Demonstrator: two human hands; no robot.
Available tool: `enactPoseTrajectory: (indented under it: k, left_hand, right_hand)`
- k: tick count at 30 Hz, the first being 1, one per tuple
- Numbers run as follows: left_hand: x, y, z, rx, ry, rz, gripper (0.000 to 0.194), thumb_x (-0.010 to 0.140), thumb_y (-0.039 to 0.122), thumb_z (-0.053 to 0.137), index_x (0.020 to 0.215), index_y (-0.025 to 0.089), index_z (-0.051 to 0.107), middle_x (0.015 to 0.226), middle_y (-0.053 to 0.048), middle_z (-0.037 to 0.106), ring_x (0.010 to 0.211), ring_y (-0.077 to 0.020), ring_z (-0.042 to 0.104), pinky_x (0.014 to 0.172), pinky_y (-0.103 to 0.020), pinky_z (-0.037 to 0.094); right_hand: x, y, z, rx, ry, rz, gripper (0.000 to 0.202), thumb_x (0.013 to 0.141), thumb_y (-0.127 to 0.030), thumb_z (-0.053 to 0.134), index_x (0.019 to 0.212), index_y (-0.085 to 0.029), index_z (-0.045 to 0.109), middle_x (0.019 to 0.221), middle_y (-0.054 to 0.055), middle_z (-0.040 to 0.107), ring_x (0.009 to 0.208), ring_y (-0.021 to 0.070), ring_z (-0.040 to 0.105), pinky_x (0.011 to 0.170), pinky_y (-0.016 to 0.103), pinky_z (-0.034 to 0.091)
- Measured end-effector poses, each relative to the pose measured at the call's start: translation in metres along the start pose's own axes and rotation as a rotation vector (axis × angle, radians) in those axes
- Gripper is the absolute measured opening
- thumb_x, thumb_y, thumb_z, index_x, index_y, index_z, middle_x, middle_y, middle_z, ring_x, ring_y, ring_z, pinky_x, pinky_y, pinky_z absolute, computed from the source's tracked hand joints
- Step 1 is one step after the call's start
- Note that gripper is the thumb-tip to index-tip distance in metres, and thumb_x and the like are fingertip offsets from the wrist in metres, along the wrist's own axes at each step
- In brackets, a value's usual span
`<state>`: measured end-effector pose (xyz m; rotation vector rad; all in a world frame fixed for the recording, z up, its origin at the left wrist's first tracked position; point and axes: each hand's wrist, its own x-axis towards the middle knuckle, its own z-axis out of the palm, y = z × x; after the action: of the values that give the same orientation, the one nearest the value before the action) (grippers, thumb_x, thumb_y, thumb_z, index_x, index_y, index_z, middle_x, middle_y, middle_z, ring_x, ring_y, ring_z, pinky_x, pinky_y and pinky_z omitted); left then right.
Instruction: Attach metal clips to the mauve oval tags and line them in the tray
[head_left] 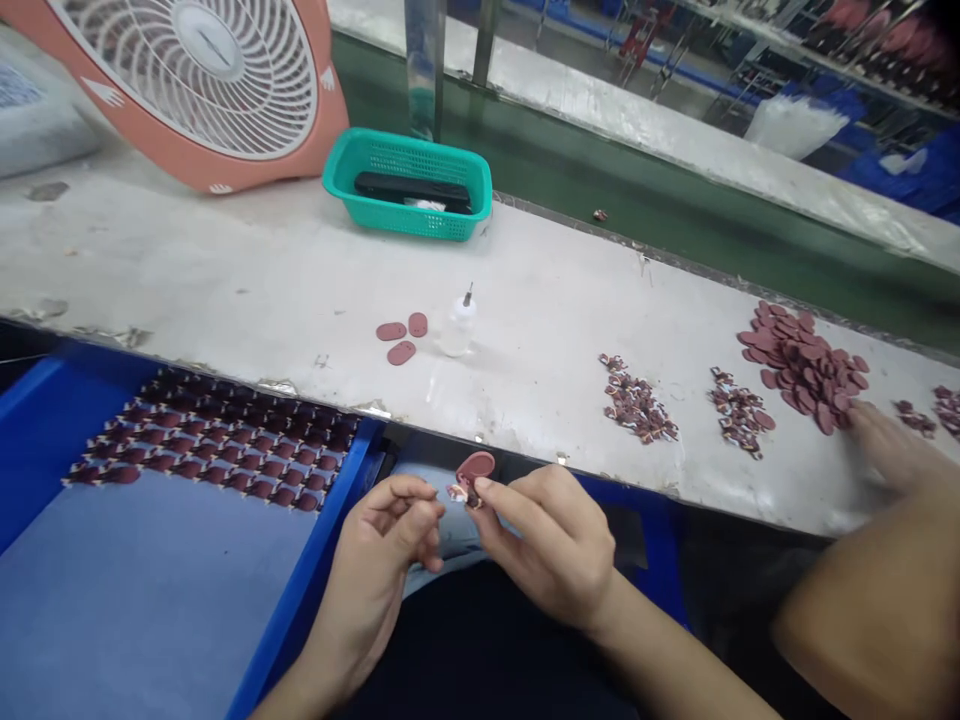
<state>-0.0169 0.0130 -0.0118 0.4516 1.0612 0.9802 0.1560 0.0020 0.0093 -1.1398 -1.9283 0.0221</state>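
From the head camera, the person's right hand [559, 545] pinches a dark-red oval pad [475, 466] by its lower end, just below the workbench [225, 280] edge; the oval's long axis tilts up to the right. The left hand [390, 545] curls loosely beside it, fingertips gripping nothing I can make out. Three loose ovals [402, 337] lie beside one small glue bottle [456, 326]. A co-worker's hand [889, 445] touches the oval pile [802, 362].

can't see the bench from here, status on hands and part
Right hand pinches red oval piece; left hand at its small clip. Co-worker's hand at red pile. Nothing in the way.
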Motion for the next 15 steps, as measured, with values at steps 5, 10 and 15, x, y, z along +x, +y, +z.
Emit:
enactPoseTrajectory:
  k: [5, 10, 15]
  left_hand:
    - [0.001, 0.003, -0.006, 0.107, 0.075, 0.152, 0.026, 0.064, 0.036, 0.091, 0.077, 0.02, 0.075, 0.079, -0.002, 0.073, 0.063, -0.0118, 0.061, 0.045, -0.015, 0.049]
    - [0.002, 0.009, -0.02, 0.159, 0.204, 0.148, 0.029, 0.069, 0.044, 0.084, 0.078, 0.018, 0.073, 0.082, -0.005, 0.073, 0.067, -0.0159, 0.064, 0.045, -0.02, 0.049]
    - [0.017, 0.028, -0.092, 0.326, 0.522, 0.208, 0.037, 0.076, 0.049, 0.075, 0.096, 0.019, 0.068, 0.091, -0.008, 0.072, 0.085, -0.0233, 0.07, 0.056, -0.026, 0.054]
  right_hand:
    - [0.002, 0.001, 0.033, -0.08, -0.03, -0.193, 0.023, 0.089, -0.009, 0.067, 0.113, -0.008, 0.064, 0.076, 0.006, 0.072, 0.062, 0.015, 0.06, 0.054, 0.03, 0.048]
    - [0.011, -0.012, 0.045, -0.039, -0.07, -0.235, 0.027, 0.084, -0.008, 0.073, 0.11, -0.007, 0.066, 0.067, 0.003, 0.067, 0.056, 0.0149, 0.056, 0.051, 0.031, 0.046]
    - [0.009, -0.019, 0.03, 0.08, -0.184, -0.322, 0.015, 0.088, -0.009, 0.066, 0.102, -0.009, 0.069, 0.066, 0.003, 0.069, 0.055, 0.0146, 0.06, 0.051, 0.029, 0.051]
